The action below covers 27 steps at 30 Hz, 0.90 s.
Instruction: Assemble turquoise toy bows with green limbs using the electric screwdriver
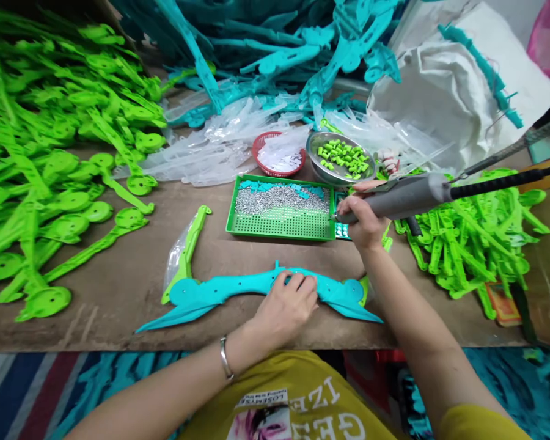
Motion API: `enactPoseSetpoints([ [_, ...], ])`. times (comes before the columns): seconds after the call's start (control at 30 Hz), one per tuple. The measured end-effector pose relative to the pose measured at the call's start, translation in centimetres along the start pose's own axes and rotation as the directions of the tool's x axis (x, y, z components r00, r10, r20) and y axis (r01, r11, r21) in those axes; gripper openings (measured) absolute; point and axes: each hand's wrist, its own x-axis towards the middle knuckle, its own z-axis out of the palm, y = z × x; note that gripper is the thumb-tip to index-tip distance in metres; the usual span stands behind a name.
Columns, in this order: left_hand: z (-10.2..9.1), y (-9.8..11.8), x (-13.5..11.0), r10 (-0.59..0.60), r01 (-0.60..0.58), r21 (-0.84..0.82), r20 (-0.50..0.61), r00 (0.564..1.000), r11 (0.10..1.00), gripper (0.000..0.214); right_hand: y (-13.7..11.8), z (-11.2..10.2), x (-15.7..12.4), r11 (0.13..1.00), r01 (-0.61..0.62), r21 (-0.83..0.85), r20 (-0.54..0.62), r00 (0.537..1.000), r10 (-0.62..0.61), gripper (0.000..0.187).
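A long teal plastic bow-shaped part [220, 292] lies across the brown table near me. My left hand [288, 305] rests on its middle, fingers curled down and pressing it flat. My right hand [364, 221] is wrapped round a grey powered screwdriver [407, 197], whose tip points left at the edge of a green tray [279, 230] full of small silver screws. A green plastic arm [190, 249] with a clear sleeve lies at the teal part's left end.
Green plastic parts [59, 165] are heaped at the left and right [472, 244]. Teal parts [275, 49] are piled at the back. A red basket [278, 154], a metal bowl [341, 160] of green bits and clear plastic sleeves [211, 153] stand behind the tray. A white sack [444, 91] lies at the back right.
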Motion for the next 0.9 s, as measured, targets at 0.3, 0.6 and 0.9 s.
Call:
enactPoseSetpoints([
  [0.3,0.9,0.8,0.1,-0.064,0.068,0.029,-0.121,0.991,0.997,0.017,2.9,0.7,0.9,1.0,-0.006,-0.031,-0.002,1.0,0.006,0.021],
  [0.6,0.7,3.0,-1.1,-0.246,0.249,0.045,-0.072,0.967,0.967,0.035,3.1,1.1,1.3,0.996,-0.048,-0.07,-0.011,0.999,0.048,0.028],
  [0.9,0.8,5.8,-1.0,-0.338,0.34,0.068,-0.043,0.94,0.938,0.044,3.3,1.1,1.6,0.997,-0.012,-0.079,0.007,1.0,0.013,0.025],
])
